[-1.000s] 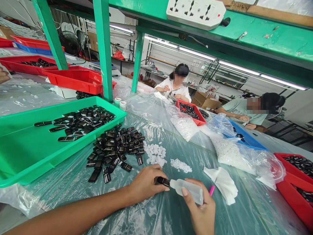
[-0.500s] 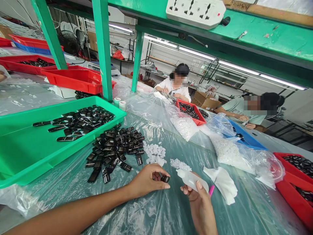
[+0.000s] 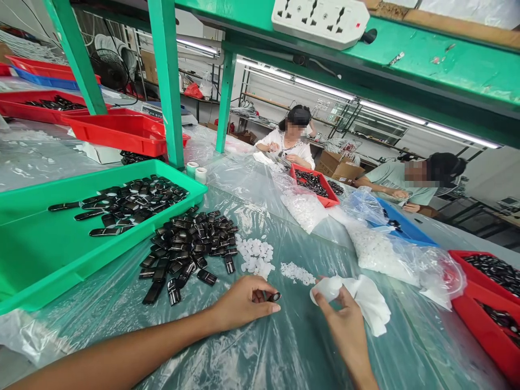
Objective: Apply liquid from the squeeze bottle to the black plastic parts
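Note:
My left hand (image 3: 244,304) is closed around a small black part (image 3: 274,297), whose round end shows between thumb and fingertips. My right hand (image 3: 341,311) grips a translucent white plastic piece (image 3: 328,288) with rounded, bottle-like sides; its exact kind is unclear. A heap of glossy black parts (image 3: 195,238) lies beyond my left hand. Next to that heap are flat white pieces (image 3: 255,254), and smaller white bits (image 3: 297,272) lie between my hands. Crumpled white tissue (image 3: 371,303) is just behind my right hand.
A green tray (image 3: 81,271) with black parts stands at left. Red trays (image 3: 471,303) sit at right, past bags of white pieces (image 3: 382,257). A green post (image 3: 167,81) and overhead beam frame the bench. Two people (image 3: 286,141) work across it.
My right hand has turned the translucent white piece and drawn it slightly away from my left. A pink part beside it is out of sight now. My left hand keeps the black part.

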Demonstrator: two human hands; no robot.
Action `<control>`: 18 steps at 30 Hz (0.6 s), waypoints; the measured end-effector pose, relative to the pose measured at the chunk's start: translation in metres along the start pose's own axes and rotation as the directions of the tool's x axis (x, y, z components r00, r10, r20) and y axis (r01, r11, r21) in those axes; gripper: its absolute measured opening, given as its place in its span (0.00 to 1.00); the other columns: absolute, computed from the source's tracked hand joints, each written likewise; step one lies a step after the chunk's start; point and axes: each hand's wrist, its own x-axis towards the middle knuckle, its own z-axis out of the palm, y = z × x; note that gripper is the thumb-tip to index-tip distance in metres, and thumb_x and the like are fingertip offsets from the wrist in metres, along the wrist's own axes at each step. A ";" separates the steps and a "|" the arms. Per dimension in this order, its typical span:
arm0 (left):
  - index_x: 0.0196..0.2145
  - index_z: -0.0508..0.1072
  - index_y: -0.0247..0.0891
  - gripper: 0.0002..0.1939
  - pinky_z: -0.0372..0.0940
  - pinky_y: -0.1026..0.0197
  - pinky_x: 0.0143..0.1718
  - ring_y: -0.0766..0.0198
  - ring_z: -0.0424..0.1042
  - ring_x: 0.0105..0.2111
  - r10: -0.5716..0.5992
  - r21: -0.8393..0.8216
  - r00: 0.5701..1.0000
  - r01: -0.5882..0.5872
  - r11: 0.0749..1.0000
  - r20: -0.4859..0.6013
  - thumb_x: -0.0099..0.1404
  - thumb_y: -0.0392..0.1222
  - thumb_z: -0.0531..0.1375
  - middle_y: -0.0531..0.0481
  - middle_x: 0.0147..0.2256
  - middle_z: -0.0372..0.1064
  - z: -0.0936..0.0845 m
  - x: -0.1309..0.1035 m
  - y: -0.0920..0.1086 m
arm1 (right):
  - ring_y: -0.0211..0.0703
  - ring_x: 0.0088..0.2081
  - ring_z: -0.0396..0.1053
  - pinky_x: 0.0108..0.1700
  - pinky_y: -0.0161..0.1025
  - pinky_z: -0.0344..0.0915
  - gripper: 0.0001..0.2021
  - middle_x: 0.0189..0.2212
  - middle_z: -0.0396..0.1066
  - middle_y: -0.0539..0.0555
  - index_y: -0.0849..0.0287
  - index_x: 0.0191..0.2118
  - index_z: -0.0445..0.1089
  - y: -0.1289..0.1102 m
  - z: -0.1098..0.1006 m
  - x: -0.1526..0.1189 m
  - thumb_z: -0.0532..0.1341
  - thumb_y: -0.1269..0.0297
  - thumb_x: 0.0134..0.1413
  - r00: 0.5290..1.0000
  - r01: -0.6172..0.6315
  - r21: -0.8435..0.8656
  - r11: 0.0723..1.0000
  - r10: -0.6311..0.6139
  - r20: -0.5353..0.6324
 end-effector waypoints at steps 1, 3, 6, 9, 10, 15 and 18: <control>0.37 0.75 0.32 0.14 0.61 0.66 0.29 0.63 0.67 0.30 0.001 0.014 1.000 -0.001 1.000 0.014 0.58 0.46 0.60 0.46 0.33 0.69 0.000 -0.001 0.001 | 0.49 0.32 0.69 0.36 0.43 0.62 0.20 0.35 0.73 0.55 0.57 0.41 0.67 0.004 -0.004 0.004 0.60 0.49 0.44 1.000 -0.009 -0.122 0.993 0.008 -0.004; 0.34 0.75 0.32 0.13 0.60 0.67 0.27 0.64 0.66 0.28 0.005 0.045 0.999 -0.007 0.999 0.035 0.59 0.46 0.59 0.47 0.30 0.68 0.001 -0.002 0.002 | 0.47 0.24 0.67 0.28 0.41 0.60 0.19 0.27 0.73 0.53 0.57 0.39 0.68 0.013 -0.011 0.011 0.59 0.48 0.45 0.999 -0.039 -0.288 0.957 0.045 0.015; 0.34 0.75 0.33 0.13 0.59 0.67 0.27 0.64 0.66 0.28 0.004 0.080 0.999 -0.008 0.997 0.050 0.60 0.46 0.58 0.48 0.30 0.67 0.002 -0.004 0.003 | 0.46 0.21 0.66 0.25 0.39 0.57 0.18 0.21 0.70 0.50 0.55 0.38 0.66 0.022 -0.019 0.019 0.59 0.48 0.44 0.996 -0.047 -0.338 0.940 0.070 0.057; 0.35 0.75 0.33 0.14 0.59 0.67 0.28 0.63 0.66 0.29 0.005 0.105 0.998 -0.011 0.994 0.057 0.60 0.47 0.58 0.47 0.32 0.68 0.002 -0.005 0.004 | 0.48 0.27 0.69 0.27 0.40 0.59 0.22 0.28 0.72 0.51 0.54 0.39 0.65 0.019 -0.024 0.020 0.62 0.46 0.40 0.999 -0.024 -0.315 0.949 0.037 0.035; 0.35 0.75 0.33 0.14 0.59 0.67 0.28 0.63 0.66 0.29 0.011 0.112 0.998 -0.018 0.994 0.061 0.60 0.47 0.58 0.47 0.32 0.69 0.002 -0.005 0.004 | 0.50 0.30 0.69 0.29 0.41 0.59 0.24 0.31 0.72 0.53 0.54 0.40 0.65 0.016 -0.025 0.019 0.63 0.45 0.38 1.000 -0.004 -0.315 0.949 0.002 -0.005; 0.33 0.75 0.34 0.13 0.58 0.68 0.26 0.64 0.66 0.28 0.036 0.153 0.996 -0.049 0.987 0.086 0.60 0.46 0.57 0.48 0.30 0.68 0.002 -0.006 0.009 | 0.57 0.40 0.64 0.43 0.52 0.53 0.21 0.37 0.68 0.59 0.58 0.39 0.65 -0.007 -0.017 0.000 0.60 0.46 0.46 0.817 0.272 -0.466 0.842 -0.458 -0.350; 0.35 0.76 0.34 0.12 0.58 0.68 0.26 0.64 0.67 0.28 0.073 0.152 0.987 -0.094 0.984 0.140 0.60 0.44 0.58 0.48 0.29 0.69 0.004 -0.007 0.008 | 0.51 0.39 0.64 0.43 0.48 0.57 0.09 0.35 0.68 0.56 0.57 0.36 0.65 -0.014 0.001 -0.010 0.59 0.59 0.52 0.724 0.562 -0.398 0.725 -0.664 -0.185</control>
